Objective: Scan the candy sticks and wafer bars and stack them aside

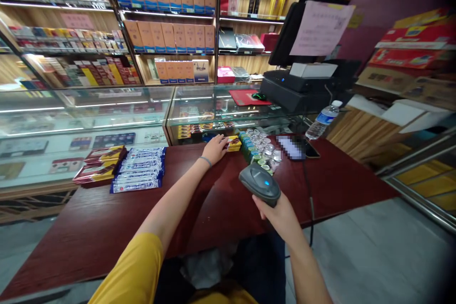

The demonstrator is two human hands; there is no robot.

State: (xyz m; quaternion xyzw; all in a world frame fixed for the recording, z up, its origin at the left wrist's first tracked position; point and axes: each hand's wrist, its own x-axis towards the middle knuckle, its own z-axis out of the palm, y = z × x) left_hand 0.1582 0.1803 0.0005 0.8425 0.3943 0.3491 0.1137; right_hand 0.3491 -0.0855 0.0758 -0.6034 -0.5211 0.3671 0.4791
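Note:
My right hand [280, 213] is wrapped around the handle of a dark grey barcode scanner [261, 183], which shows a lit blue light and is held above the red-brown table. Farther forward, my left hand [214, 149] has its fingers bent over the left end of a small stack of yellow-and-dark-red snack packs [234, 143]. Just right of that stack stand rows of small silver-topped containers [261, 145] with green and blue sides. On the left lie more snack packs [101, 164] in yellow and dark red, beside a row of blue-and-white wrapped bars [140, 168].
A phone [310, 147] and a water bottle [324, 119] are at the table's right. The scanner's cable [310, 199] hangs over the front edge. Behind the table [188, 213] stand glass display counters [142, 104], a mouse [259, 96] and a monitor [285, 33].

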